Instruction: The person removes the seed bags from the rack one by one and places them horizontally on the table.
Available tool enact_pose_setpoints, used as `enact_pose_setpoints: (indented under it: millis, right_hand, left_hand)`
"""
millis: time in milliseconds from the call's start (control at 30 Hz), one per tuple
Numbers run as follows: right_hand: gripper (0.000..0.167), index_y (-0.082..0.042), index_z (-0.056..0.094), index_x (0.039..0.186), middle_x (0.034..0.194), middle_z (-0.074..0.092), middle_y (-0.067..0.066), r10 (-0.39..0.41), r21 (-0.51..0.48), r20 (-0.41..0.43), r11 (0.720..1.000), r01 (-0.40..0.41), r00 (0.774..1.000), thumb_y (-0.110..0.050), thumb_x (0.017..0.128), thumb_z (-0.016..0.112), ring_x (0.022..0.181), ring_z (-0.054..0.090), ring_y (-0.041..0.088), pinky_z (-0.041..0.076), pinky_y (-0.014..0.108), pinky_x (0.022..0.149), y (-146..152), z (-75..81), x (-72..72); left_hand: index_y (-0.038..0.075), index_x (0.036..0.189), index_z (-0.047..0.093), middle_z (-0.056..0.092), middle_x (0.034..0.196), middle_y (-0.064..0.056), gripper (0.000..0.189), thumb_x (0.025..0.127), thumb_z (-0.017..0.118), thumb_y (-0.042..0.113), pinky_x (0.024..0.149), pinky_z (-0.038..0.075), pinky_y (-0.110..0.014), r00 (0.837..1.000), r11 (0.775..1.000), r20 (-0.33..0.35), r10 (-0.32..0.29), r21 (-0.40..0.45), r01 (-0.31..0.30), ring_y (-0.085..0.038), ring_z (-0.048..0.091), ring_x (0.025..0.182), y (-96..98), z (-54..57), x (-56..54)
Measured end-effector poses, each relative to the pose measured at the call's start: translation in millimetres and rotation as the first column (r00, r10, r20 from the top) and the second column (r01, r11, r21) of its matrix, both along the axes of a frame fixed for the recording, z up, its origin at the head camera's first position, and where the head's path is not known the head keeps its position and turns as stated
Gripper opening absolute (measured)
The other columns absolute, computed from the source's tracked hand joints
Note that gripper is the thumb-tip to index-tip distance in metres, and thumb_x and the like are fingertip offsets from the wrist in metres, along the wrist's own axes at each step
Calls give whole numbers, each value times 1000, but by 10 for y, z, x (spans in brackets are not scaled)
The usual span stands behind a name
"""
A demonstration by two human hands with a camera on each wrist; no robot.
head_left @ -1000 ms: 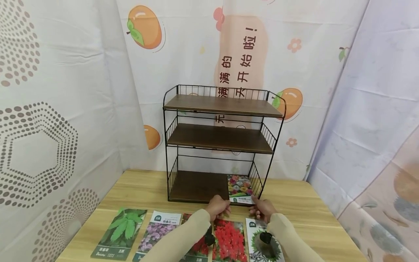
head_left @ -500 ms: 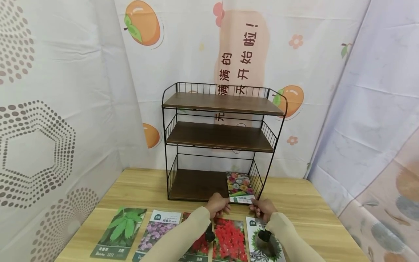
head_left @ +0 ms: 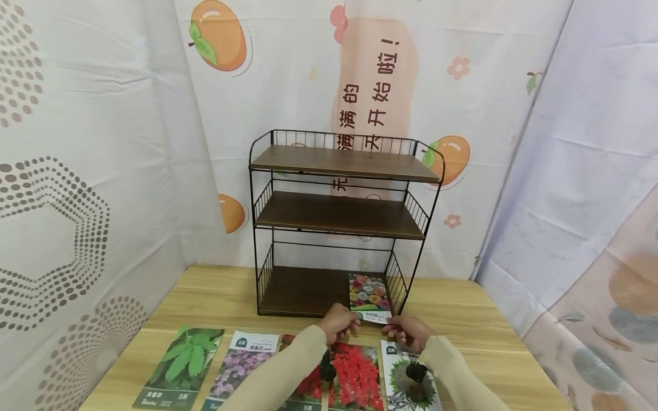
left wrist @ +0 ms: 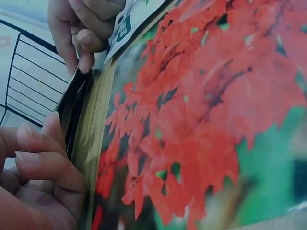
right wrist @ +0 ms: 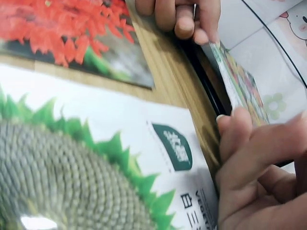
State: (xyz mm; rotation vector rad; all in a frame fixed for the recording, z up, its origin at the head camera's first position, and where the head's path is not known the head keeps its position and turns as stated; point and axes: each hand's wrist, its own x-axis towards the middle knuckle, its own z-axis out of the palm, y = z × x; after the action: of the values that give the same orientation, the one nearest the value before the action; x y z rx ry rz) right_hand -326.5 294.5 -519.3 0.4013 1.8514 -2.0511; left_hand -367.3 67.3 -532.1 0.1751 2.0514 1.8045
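Observation:
A seed packet [head_left: 368, 293] with many-coloured round flowers lies at the right end of the bottom board of a black wire shelf rack [head_left: 308, 291]. Its white near edge sticks out slightly past the board's front. My left hand [head_left: 339, 323] pinches the packet's near left corner, and my right hand [head_left: 411, 332] pinches the near right corner. In the right wrist view the packet [right wrist: 242, 84] is seen nearly edge-on, stretched between the fingertips of both hands. The left wrist view also has my left hand [left wrist: 43, 172] at the edge, with the right hand [left wrist: 86, 28] beyond.
Several more packets lie in a row on the wooden table [head_left: 462, 319]: a green leaf packet [head_left: 180, 365], a purple flower packet [head_left: 241, 365], red flower packets [head_left: 356, 377] and a white sunflower packet [head_left: 393, 354]. The rack's middle shelf [head_left: 339, 214] and top shelf [head_left: 344, 161] stand above.
The flower packet has come slightly toward me, its near edge now a little past the board's front. Both hands keep their hold. The head view has shifted slightly.

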Motion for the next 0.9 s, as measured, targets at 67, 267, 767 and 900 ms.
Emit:
enact_pose_setpoints:
  millis: [67, 267, 767, 900]
  right_hand:
    - [33, 13, 64, 106, 66, 62, 0, 36, -23, 9, 999, -35, 999, -17, 108, 50, 46, 42, -6, 36, 9, 42, 2, -4, -4]
    - [28, 9, 62, 105, 66, 57, -1, 97, -86, -26, 991, -99, 995, -15, 110, 48, 46, 37, -5, 34, 10, 42, -4, -2, -6]
    - [30, -4, 66, 87, 64, 54, -4, 213, 206, -201, 963, -171, 956, -20, 108, 52, 46, 31, 3, 30, 20, 42, -43, 58, 55]
    - [28, -5, 65, 87, 64, 55, -3, 239, 225, -198, 955, -194, 950, -18, 108, 51, 46, 31, 4, 30, 20, 43, -10, 77, 108]
  left_hand:
    - [-3, 92, 72, 64, 66, -1, 26, 105, 55, 11, 40, 32, -20, 1000, 1000, 8, -10, 9, 10, -4, 39, 43, -15, 0, -3]
    - [-2, 88, 73, 62, 62, 1, 25, 101, 54, 8, 40, 32, -19, 998, 999, 54, -34, 30, 32, -3, 40, 43, -44, 42, 12]
    - [-5, 82, 72, 61, 59, 0, 36, 107, 54, 13, 39, 28, -19, 995, 995, -16, -96, 37, 97, -4, 38, 43, -157, 57, 110]
    - [-4, 83, 72, 61, 61, -1, 36, 108, 53, 14, 41, 28, -20, 992, 990, -14, -128, 59, 129, -4, 37, 44, -170, 63, 192]
